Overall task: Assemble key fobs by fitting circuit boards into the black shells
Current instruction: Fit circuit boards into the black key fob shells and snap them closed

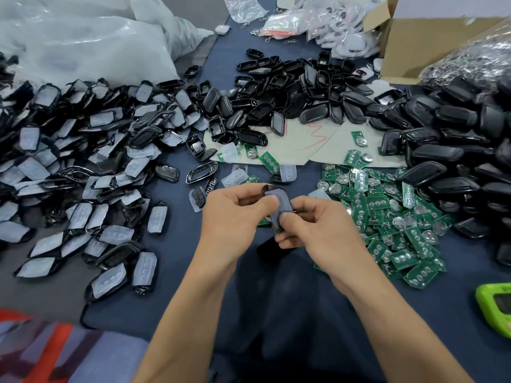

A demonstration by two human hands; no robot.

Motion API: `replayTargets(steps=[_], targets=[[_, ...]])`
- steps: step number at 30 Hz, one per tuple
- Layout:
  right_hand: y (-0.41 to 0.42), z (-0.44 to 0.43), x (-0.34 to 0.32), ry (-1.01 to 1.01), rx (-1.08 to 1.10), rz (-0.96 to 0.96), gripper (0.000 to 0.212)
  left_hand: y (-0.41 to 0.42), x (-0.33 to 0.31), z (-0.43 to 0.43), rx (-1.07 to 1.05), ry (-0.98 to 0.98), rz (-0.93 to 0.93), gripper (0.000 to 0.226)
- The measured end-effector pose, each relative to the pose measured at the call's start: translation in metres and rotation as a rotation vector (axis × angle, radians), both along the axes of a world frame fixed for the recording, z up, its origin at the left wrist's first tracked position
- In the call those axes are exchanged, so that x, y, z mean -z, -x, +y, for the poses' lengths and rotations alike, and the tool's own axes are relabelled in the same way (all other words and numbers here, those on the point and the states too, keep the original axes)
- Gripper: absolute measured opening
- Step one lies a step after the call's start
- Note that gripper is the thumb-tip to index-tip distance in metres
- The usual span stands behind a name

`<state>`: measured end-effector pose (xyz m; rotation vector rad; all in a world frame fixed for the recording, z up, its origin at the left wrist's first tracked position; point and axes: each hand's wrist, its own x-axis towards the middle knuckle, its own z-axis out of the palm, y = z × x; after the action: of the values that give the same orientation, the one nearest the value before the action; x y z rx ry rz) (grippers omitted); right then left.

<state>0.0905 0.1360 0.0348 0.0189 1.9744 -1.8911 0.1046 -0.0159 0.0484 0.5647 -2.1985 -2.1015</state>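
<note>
Both my hands hold one black key fob shell (280, 201) with a translucent rubber pad on it, above the dark blue table. My left hand (235, 214) grips its upper left side, thumb pressed on the pad. My right hand (315, 225) pinches its lower end with thumb and curled fingers. A heap of green circuit boards (392, 217) with coin cells lies just right of my hands. Empty black shells (290, 92) are piled behind. Whether a board sits inside the held shell is hidden.
A large pile of shells with rubber pads (83, 167) covers the left side. Closed black fobs (456, 139) heap at the right. A cardboard box (414, 42) and plastic bags (83, 37) stand at the back. A green device (495, 305) lies at the right edge.
</note>
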Motion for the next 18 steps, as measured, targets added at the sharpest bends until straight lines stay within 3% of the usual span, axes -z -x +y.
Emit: replayTargets(steps=[10,13,18], targets=[[-0.0035,-0.0004,-0.0035,0.08,0.071,0.013,0.019,-0.0023,-0.0006,-0.0026,0.042,-0.056,-0.027,0.01],[-0.0029,0.0012,-0.0045,0.068,0.095,0.019,0.025,-0.0043,-0.0023,-0.0037,0.093,-0.054,-0.029,0.017],[0.0014,0.0037,-0.0065,0.019,0.06,0.023,0.032,-0.005,-0.0003,-0.0014,0.057,-0.076,-0.023,0.008]])
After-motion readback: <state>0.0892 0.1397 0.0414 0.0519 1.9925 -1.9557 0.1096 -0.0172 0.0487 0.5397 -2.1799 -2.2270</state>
